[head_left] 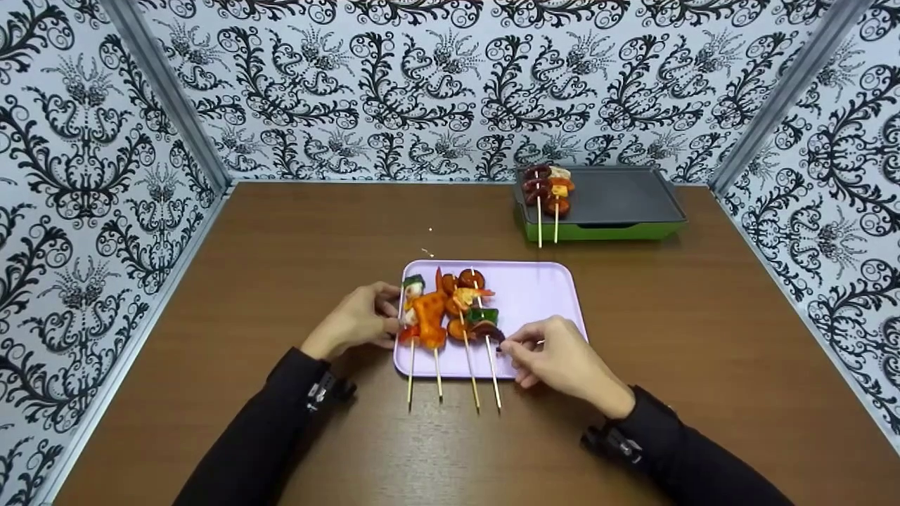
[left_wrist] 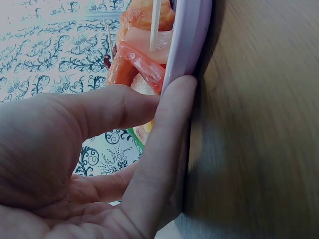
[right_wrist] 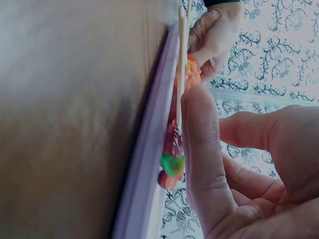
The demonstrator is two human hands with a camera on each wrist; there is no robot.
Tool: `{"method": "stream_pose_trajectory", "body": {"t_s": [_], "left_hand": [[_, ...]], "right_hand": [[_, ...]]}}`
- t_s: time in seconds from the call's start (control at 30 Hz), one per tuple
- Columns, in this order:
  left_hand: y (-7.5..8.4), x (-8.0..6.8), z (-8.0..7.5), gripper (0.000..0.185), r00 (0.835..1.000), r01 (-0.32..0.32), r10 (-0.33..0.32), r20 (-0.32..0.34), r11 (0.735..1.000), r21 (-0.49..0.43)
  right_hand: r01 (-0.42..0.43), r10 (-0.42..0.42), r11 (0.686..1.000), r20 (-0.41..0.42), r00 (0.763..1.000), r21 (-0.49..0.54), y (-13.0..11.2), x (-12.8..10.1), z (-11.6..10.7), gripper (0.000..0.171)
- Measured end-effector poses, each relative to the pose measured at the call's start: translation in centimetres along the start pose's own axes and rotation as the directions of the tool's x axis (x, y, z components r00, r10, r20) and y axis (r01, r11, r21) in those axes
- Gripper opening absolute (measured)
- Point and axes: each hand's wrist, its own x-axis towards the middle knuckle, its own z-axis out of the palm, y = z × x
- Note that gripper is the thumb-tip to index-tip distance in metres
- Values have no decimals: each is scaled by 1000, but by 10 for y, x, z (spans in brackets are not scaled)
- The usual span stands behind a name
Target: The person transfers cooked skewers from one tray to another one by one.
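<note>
A lilac tray (head_left: 541, 295) lies on the table with several food skewers side by side on it, their bare sticks over its near edge. My left hand (head_left: 362, 316) pinches the tray's left rim, the thumb inside and a finger along the outer wall in the left wrist view. Nearest it is a skewer with a red piece (left_wrist: 144, 64). My right hand (head_left: 555, 355) is over the tray's right part, fingertips close beside the rightmost skewer's dark curled piece (head_left: 485, 330). In the right wrist view its index finger (right_wrist: 202, 134) hides part of the skewers; no held thing shows.
At the back right stands a green grill box (head_left: 612, 232) with a dark grey plate (head_left: 626, 193). Two skewers (head_left: 545, 190) lie on the plate's left side, sticks toward me. Small pale crumbs (head_left: 427, 251) are on the table (head_left: 316, 232) behind the tray. Patterned walls enclose the table.
</note>
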Motion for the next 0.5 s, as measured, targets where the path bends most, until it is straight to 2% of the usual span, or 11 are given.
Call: {"method": "stream_pose_trajectory", "body": {"t_s": [0.27, 0.5], "left_hand": [[1, -1, 0, 62, 1000, 14, -14, -9, 1000, 3], [2, -2, 1, 63, 1000, 20, -20, -15, 1000, 7]], "right_hand": [[33, -44, 995, -124, 991, -89, 0, 6, -22, 20], [90, -133, 979, -241, 961, -182, 2, 12, -41, 31]]}}
